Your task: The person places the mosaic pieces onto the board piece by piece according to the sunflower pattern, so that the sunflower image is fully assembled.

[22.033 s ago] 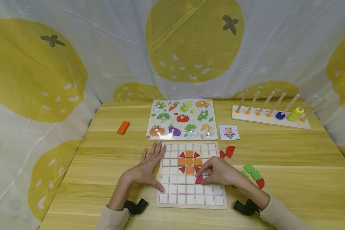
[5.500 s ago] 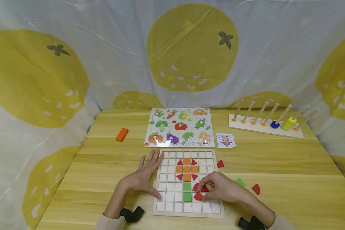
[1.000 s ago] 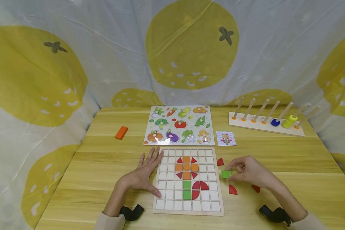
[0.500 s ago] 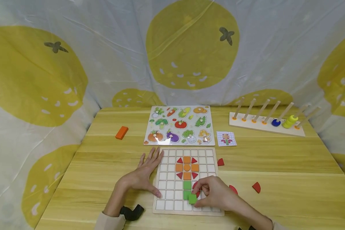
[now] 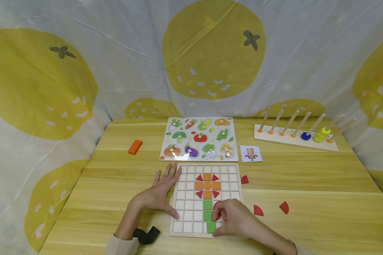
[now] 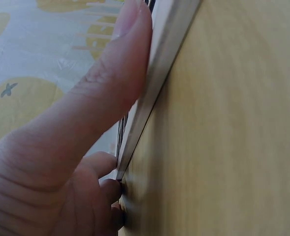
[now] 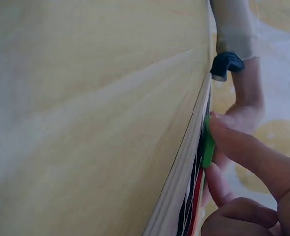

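A wooden grid board (image 5: 182, 227) lies flat on the table. Set in it are orange squares round an orange disc (image 5: 207, 185), red triangles (image 5: 199, 178) at the corners, and a column of green squares (image 5: 207, 204) below. My right hand (image 5: 234, 217) pinches another green square (image 5: 211, 227) between thumb and fingers, over the bottom row and slightly right of that column. In the right wrist view this green square (image 7: 208, 145) leans at the board's surface. Red quarter-circles on the board are mostly hidden behind the hand. My left hand (image 5: 156, 196), fingers spread, rests along the board's left edge.
Loose red quarter-circles (image 5: 258, 210) lie right of the board. Behind it are a vegetable puzzle (image 5: 198, 145) and a small pattern card (image 5: 251, 153). A peg rack (image 5: 295, 137) stands at back right, an orange block (image 5: 135, 147) at left.
My right hand has brought the green square from right of the board to its bottom row. Earlier, green squares and red quarter-circles moved from table to board. The left hand stays put.
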Motion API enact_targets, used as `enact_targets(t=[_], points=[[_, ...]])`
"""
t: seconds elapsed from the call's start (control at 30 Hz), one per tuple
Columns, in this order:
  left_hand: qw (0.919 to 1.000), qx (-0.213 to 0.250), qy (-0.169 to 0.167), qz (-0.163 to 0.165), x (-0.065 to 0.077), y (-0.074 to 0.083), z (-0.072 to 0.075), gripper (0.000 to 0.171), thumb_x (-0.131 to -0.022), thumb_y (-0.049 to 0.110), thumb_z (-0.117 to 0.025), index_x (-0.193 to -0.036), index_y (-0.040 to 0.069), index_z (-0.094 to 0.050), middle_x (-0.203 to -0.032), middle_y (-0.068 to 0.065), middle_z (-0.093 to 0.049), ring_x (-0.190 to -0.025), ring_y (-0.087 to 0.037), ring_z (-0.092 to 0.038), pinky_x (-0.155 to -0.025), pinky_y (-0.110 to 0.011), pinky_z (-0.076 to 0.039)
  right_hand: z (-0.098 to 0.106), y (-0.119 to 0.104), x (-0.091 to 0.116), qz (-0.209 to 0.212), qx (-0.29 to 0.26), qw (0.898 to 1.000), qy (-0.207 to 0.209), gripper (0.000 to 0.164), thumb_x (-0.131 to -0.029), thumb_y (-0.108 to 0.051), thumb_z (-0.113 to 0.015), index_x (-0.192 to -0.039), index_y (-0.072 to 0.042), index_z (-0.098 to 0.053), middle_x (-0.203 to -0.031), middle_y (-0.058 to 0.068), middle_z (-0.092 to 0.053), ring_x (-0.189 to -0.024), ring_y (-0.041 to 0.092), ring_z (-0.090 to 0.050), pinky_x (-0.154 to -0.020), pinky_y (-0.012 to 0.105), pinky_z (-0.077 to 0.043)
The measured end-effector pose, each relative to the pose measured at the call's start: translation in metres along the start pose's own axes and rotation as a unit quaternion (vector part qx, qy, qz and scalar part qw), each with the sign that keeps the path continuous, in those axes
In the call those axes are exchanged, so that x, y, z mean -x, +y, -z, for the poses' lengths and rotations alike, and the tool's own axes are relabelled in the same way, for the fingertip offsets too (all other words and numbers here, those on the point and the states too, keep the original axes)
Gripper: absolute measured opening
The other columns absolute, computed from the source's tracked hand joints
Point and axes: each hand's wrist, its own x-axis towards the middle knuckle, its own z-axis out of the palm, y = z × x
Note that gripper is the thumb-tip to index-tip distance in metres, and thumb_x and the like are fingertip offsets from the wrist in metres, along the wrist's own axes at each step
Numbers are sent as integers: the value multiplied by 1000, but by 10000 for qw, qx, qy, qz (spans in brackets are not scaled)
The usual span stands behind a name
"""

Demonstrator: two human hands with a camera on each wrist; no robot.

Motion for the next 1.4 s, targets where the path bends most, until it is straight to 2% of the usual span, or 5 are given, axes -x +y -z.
enact_targets(t=[0.13,0.37,0.6,0.87,1.4], points=[[10000,-5,-8,11,0,-1,0,152,-61,52,-97,-166,7,3,-173,-15,21,-160,-40,20,-125,-67,16,1,0,-1,211,-7,9997,-150,30,-67,-20,-98,-84,-22,-74,-58,-13,-39,-54,0,-33,-53,16,-26],[10000,14,13,14,0,-1,-1,152,-60,52,-97,-167,8,3,-173,-14,20,-160,-39,20,-125,-67,16,6,3,-7,508,-415,9953,-716,26,-75,-10,-92,-98,-19,-85,-54,-13,-31,-51,-1,-29,-52,14,-26],[10000,-20,14,20,0,-1,-1,153,-60,52,-97,-167,8,3,-173,-15,20,-160,-39,20,-125,-67,16,4,2,-13,446,-214,9957,-780,25,-75,-13,-93,-98,-21,-86,-52,-12,-35,-52,0,-34,-53,15,-29],[10000,-7,24,8,0,-2,-1,152,-60,52,-97,-167,8,2,-173,-15,19,-160,-39,20,-126,-67,15,2,-4,-17,496,132,9955,-792,27,-74,-14,-94,-98,-24,-86,-49,-13,-32,-48,1,-30,-49,17,-23],[10000,11,-7,35,-1,-2,-1,152,-60,52,-97,-166,7,2,-173,-16,19,-159,-40,20,-125,-67,16,5,1,-21,403,-634,9883,-1325,21,-79,-6,-89,-97,-16,-85,-50,-11,-35,-47,0,-29,-48,14,-22]])
